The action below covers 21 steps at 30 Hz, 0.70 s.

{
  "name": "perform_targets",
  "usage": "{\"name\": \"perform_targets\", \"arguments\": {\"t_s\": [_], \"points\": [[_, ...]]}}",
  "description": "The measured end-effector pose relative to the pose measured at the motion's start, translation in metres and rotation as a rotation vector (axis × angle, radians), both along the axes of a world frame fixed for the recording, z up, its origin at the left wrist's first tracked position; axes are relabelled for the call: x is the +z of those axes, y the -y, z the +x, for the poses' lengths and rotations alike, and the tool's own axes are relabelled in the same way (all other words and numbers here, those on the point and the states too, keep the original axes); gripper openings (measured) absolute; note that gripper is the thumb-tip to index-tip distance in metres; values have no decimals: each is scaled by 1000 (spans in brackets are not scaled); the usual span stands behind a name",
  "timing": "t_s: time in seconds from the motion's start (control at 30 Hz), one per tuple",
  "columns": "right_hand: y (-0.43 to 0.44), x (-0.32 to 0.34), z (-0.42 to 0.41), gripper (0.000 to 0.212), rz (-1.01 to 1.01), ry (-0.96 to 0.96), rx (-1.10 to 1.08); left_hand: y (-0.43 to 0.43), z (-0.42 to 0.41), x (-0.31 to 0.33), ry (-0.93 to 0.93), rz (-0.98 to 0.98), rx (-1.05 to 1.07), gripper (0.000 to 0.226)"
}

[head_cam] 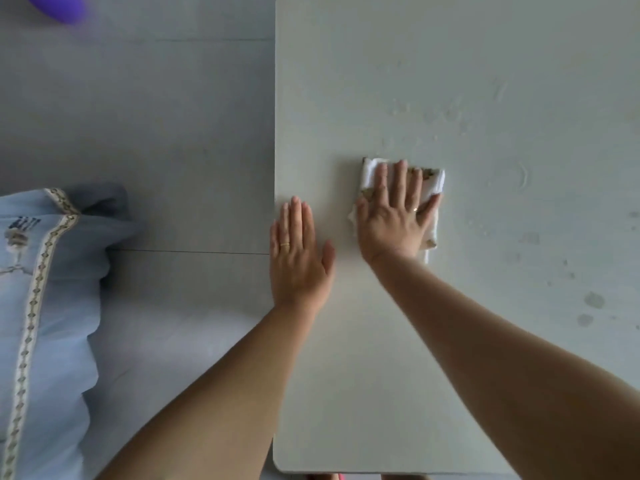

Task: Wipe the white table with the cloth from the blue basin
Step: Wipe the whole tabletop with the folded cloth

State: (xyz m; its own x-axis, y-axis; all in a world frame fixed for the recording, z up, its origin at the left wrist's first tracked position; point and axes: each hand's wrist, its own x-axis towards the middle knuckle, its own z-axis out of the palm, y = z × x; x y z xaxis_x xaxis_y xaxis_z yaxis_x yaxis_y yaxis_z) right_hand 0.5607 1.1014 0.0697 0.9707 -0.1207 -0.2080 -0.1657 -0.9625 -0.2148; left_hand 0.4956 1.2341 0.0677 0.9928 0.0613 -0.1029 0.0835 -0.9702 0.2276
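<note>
1. We count two hands, one cloth and one table.
2. Our right hand (pixel 394 216) lies flat with fingers spread, pressing down on the cloth (pixel 431 183); it is not clenched around it, just laid open on top.
3. The cloth is white with brownish patterned edging, folded into a rough rectangle. It sits on the table (pixel 485 81) a little in from the left edge, about halfway up the view, and shows past our fingertips and on the right side of the hand.
4. Our left hand (pixel 298 258) rests open and flat at the table's left edge, fingers together, holding nothing; it is just beside the right hand without touching it.
5. Each hand wears one ring.
6. The table shows faint wet streaks above the cloth and a few darker spots at the right.
7. One pale blue pillow (pixel 45 306) with a patterned trim strip lies at the left, off the table. Dark marks on it may be writing, but we cannot read them.
8. One purple object (pixel 62 6) is blurred in the top left corner.
</note>
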Motion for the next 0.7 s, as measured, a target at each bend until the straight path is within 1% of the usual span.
{"name": "perform_targets", "arguments": {"t_s": [0.03, 0.1, 0.2, 0.23, 0.27, 0.3, 0.37, 0.4, 0.43, 0.47, 0.5, 0.57, 0.63, 0.67, 0.7], "points": [[-17, 0, -5, 61, 20, -6, 35, 1, -1, -2, 7, 21, 10, 65], [-36, 2, -16, 60, 48, -16, 232, 2, 0, -2, 34, 49, 29, 60], [-8, 6, 4, 60, -17, 33, 597, 0, 0, -2, 22, 17, 8, 61], [7, 5, 17, 61, -52, 59, 656, -1, 1, -1, 18, 1, 2, 63], [22, 3, 31, 61, -75, 60, 630, -1, 1, 0, 19, -4, 2, 64], [33, 2, 45, 62, -79, 42, 521, -1, 1, 1, 21, -2, 5, 64], [37, -1, 65, 63, -41, 2, 182, 0, 2, 1, 26, 3, 11, 64], [25, -1, 67, 63, -36, -1, 60, 0, 2, 2, 23, 3, 14, 64], [9, -1, 65, 63, -35, -3, 5, 1, 3, 3, 16, 4, 17, 65], [-8, 0, 59, 63, -18, -2, 28, 1, 3, 4, 6, 7, 21, 65], [-25, 1, 51, 62, 0, 1, 127, 2, 3, 5, -1, 13, 26, 66], [-44, 3, 35, 59, 0, -10, 432, 2, 3, 7, -17, 27, 28, 65], [-31, 5, 44, 59, -39, 16, 686, 2, 4, 8, -16, 26, 24, 66], [-17, 5, 58, 59, -62, 40, 770, 2, 4, 7, -12, 21, 23, 66], [-2, 4, 73, 60, -81, 63, 795, 2, 4, 7, -8, 17, 23, 67]]}}
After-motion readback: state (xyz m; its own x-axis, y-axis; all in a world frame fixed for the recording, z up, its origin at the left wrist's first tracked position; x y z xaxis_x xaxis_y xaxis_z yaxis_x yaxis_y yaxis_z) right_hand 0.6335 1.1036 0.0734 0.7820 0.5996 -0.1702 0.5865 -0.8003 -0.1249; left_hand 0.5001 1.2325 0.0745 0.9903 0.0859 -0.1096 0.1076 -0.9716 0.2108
